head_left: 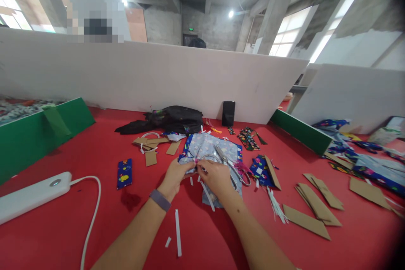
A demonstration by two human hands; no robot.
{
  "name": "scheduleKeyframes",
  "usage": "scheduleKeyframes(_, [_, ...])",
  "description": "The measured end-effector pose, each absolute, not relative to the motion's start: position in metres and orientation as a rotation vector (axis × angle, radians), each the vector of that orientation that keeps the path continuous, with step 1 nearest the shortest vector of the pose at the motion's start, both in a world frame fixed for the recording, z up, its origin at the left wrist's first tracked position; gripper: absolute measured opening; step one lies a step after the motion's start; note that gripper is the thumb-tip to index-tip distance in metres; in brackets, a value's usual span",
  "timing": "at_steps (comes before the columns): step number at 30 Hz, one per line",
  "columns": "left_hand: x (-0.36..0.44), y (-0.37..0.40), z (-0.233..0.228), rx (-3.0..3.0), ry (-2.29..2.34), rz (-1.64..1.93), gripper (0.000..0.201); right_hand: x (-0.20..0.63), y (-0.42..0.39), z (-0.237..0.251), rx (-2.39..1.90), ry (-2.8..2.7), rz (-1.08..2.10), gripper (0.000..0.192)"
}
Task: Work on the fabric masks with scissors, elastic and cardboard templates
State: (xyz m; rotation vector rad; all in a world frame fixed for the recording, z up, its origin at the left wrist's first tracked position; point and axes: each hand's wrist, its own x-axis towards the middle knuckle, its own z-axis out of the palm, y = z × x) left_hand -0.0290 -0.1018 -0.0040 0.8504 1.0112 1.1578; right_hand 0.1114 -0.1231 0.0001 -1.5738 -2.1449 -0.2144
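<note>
Both hands meet at the middle of the red table, fingertips pinched close together. My left hand is closed at the near left edge of a blue patterned fabric, whose pale back faces up. My right hand is closed beside it, over the fabric. A small pink bit shows between the fingertips; what they hold is too small to make out. Metal scissors lie on the fabric just beyond my right hand, next to pink threads. White strips lie below the hands.
Cardboard pieces lie at right, others at left. A patterned blue piece lies left of my hands. A black cloth and an upright phone stand by the white partition. A white cabled device is front left.
</note>
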Motion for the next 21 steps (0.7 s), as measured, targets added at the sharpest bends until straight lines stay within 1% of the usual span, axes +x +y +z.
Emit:
scheduleKeyframes(7, [-0.029, -0.100, -0.003, 0.819, 1.105, 1.254, 0.028, 0.111, -0.124, -0.001, -1.497, -2.153, -0.120, 0.021])
scheduleKeyframes(10, [-0.033, -0.098, -0.004, 0.794, 1.117, 1.269, 0.026, 0.114, -0.123, 0.001, -1.465, -2.102, -0.009, 0.022])
scheduleKeyframes(14, [-0.038, -0.095, -0.008, 0.774, 1.106, 1.272, 0.028, 0.118, -0.121, 0.002, -1.398, -2.028, 0.125, 0.019])
scheduleKeyframes(21, [-0.040, -0.094, -0.007, 0.755, 1.059, 1.273, 0.024, 0.124, -0.113, -0.004, -1.287, -1.880, 0.340, 0.016])
